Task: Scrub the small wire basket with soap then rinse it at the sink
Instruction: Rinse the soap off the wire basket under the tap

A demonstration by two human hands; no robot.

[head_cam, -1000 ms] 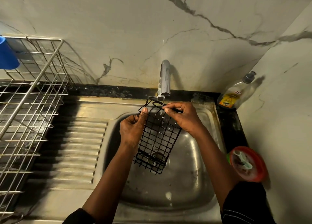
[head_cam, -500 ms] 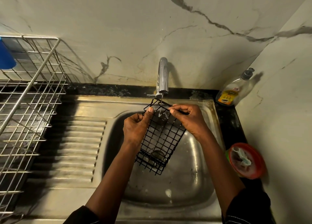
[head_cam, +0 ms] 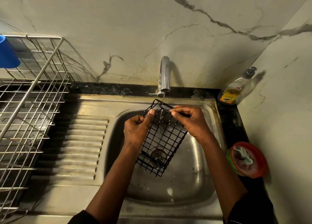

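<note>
A small black wire basket [head_cam: 163, 139] hangs tilted over the steel sink bowl [head_cam: 199, 178], its top end under the grey tap [head_cam: 164, 75]. A thin stream of water runs from the tap through the basket's upper part. My left hand [head_cam: 137, 129] grips the basket's left edge, thumb on the wire. My right hand [head_cam: 190, 120] pinches the top right rim. The basket's lower end hangs above the drain.
A dish soap bottle [head_cam: 236, 90] stands at the back right corner. A round red tub with a scrubber [head_cam: 247, 158] sits on the black counter right of the sink. A steel dish rack [head_cam: 28, 108] with a blue cup [head_cam: 7, 53] fills the left, beside the ribbed drainboard [head_cam: 79, 147].
The basket has tilted a little more to the right and shifted slightly under the stream. Both hands keep their hold on its upper edges.
</note>
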